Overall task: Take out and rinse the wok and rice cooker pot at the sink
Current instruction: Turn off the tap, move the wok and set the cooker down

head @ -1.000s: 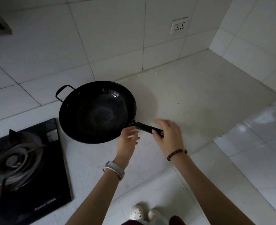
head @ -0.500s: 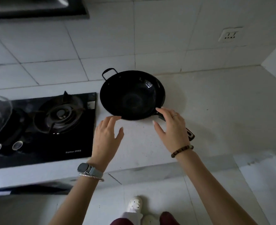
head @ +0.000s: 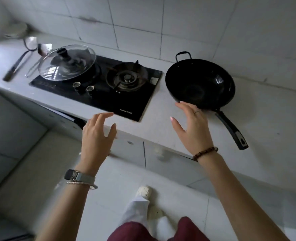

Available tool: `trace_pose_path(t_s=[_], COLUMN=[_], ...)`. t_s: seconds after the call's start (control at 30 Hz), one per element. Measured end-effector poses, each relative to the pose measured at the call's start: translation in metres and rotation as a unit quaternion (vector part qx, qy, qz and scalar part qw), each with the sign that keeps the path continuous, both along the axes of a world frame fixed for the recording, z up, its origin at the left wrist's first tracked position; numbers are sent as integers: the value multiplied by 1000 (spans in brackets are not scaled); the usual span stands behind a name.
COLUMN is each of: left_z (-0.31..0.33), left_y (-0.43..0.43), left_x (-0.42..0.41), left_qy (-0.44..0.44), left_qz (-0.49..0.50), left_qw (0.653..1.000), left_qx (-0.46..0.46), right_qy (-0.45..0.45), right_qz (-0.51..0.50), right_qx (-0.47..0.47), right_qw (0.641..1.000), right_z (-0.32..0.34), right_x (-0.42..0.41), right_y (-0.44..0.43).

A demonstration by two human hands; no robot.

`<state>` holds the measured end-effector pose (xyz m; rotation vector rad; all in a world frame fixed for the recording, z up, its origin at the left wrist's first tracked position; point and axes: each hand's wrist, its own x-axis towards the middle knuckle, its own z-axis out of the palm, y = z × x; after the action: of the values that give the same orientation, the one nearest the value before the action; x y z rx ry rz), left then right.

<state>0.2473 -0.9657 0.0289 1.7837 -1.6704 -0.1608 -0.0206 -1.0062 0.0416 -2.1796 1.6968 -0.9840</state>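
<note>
So the wok (head: 199,84) just sits on the counter (head: 265,119) right of the stove (head: 98,94), and both the left hand (head: 96,136) and right hand (head: 192,129) hover open, holding nothing.

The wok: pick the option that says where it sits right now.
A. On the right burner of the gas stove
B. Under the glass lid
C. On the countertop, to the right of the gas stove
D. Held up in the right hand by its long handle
C. The wok rests on the countertop just right of the gas stove, and both the left hand and the right hand are open and empty.
</note>
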Motion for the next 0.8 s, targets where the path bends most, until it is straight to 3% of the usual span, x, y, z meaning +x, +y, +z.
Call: trace_pose_path(t_s=[0.43,0.8], left_z=[-11,-3], left_y=[126,194], left_x=[164,330], left_qy=[-24,33], left_qz=[238,358], left_qw=[971,932], left_qx=[-6,-44], right_qy=[-12,-9], right_qz=[241,371], right_qx=[15,22], right_qw=[970,928], right_z=[3,0], right_x=[204,418], right_y=[4,27])
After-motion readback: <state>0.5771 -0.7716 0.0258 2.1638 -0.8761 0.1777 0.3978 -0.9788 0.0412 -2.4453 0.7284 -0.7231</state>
